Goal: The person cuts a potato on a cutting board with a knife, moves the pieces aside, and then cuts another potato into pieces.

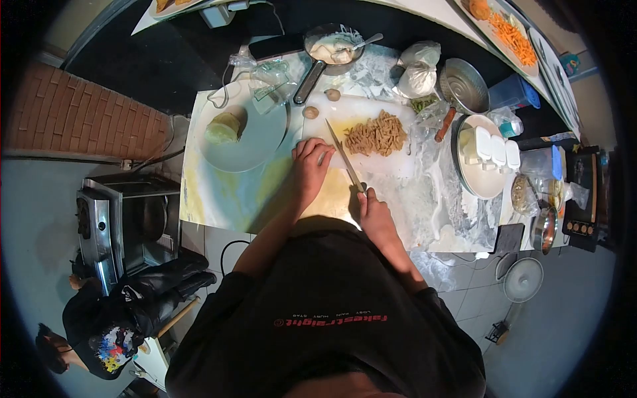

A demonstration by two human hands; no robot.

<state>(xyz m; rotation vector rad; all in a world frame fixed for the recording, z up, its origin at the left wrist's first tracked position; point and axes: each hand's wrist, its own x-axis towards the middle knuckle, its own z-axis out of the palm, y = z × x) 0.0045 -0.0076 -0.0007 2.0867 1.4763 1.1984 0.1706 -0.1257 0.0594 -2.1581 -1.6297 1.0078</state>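
My right hand (376, 213) is wrapped round the handle of a kitchen knife (344, 156). The blade points away from me over a white cutting board (396, 164). Close to the blade's left side, my left hand (312, 158) rests at the board's near left edge with its fingers curled together; whatever they hold, if anything, is hidden. A heap of chopped brown strips (376, 134) lies on the board, right of the blade. Two small round brownish pieces (310, 113) sit at the board's far left part.
On the left is a large plate (255, 154) with a pale green cabbage-like piece (223, 128). Behind stands a pan (310, 82) of white mixture with a spoon. To the right are a metal bowl (464, 86) and a plate of white containers (488, 147). Another person (109, 325) is at lower left.
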